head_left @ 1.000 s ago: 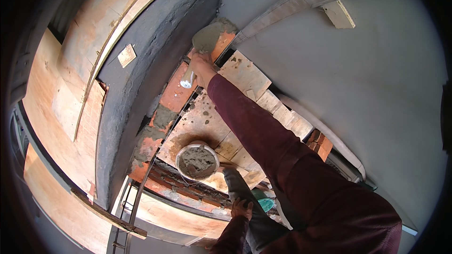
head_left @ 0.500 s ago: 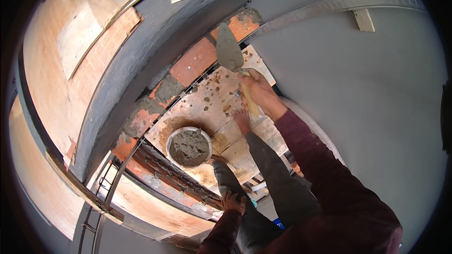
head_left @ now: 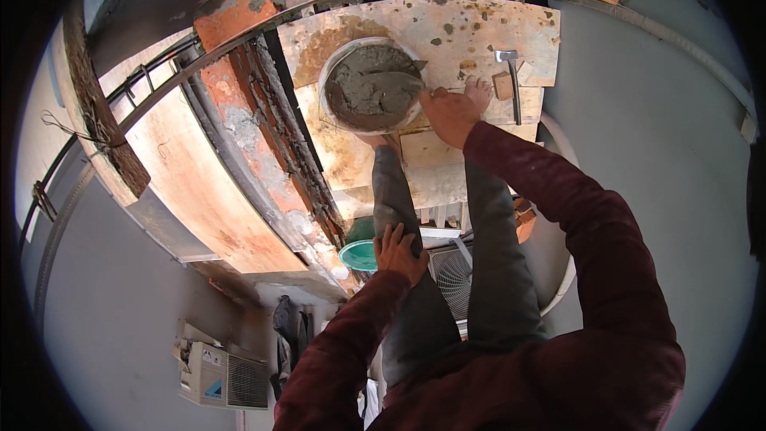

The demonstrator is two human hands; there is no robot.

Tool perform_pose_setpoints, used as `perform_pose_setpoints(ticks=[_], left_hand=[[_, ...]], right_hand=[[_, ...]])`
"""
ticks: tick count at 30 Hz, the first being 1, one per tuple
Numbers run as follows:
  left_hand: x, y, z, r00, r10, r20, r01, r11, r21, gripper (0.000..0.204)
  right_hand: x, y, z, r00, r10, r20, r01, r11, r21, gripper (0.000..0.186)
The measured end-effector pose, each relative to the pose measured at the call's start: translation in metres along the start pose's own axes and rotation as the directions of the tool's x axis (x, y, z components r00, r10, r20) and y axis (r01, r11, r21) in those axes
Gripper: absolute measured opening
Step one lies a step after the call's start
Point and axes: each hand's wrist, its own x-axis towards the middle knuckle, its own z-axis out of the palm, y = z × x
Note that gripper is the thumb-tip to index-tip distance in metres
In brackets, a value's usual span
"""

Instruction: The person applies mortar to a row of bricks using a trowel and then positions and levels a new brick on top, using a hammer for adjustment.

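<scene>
Timber beam (head_left: 108, 112): rough, far left, wire looped round it, presumably as a tie.

Air-conditioner unit (head_left: 211, 375): pale casing, lower left, on the wall.

Brick ledge (head_left: 227, 84): orange, patched with grey mortar, along the left of the boards.

Basin (head_left: 359, 256): green, partly hidden, just beside the left hand; purpose cannot be told.

Bucket (head_left: 324, 94): round, white-rimmed, upright on the board platform (head_left: 439, 168), just ahead of the feet; probably stood there so that one arm reaches it without a step.

Wet mortar (head_left: 355, 104): grey, lumpy, in the bucket, below its rim.

Trowel (head_left: 391, 89): blade coated and lying in the mortar, handle end toward the right; seemingly angled to suit the forearm.

Left hand (head_left: 399, 255): palm down on the left trouser leg (head_left: 391, 191), fingers moderately spread, holding nothing; likely a prop for the leaning body.

Right hand (head_left: 451, 116): at the bucket's right rim, fingers curled narrow round the trowel's handle, which the fist mostly hides.

Bare foot (head_left: 479, 92): on the boards, right of the bucket.

Wooden block (head_left: 503, 85): small, brown, lying beside the hammer.

Hammer (head_left: 515, 92): metal head, dark handle, flat on the boards; apparently laid aside, near yet clear of the bucket.
</scene>
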Motion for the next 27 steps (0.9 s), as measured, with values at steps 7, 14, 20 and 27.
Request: perform_pose_setpoints(ticks=[7,14,20,27], left_hand=[[-0.002,-0.014,-0.003,1.0,0.019,0.006,-0.018,0.998,-0.059,0.057],[0.001,-0.019,-0.005,0.999,0.037,0.027,-0.035,0.997,-0.066,0.058],[0.002,-0.015,-0.009,0.999,0.028,0.036,-0.026,0.998,-0.063,0.057],[0.006,-0.011,-0.027,0.999,0.044,0.032,-0.044,0.999,0.008,0.055]], right_hand=[[0.075,-0.047,0.043,0.962,0.09,0.257,-0.116,0.99,0.085,0.033],[0.074,-0.053,0.075,0.911,0.029,0.412,-0.154,0.949,0.274,0.045],[0.067,-0.011,0.106,0.964,-0.045,0.264,-0.067,0.913,0.403,0.059],[0.046,0.046,0.123,0.975,-0.178,0.135,0.084,0.85,0.519,0.063]])
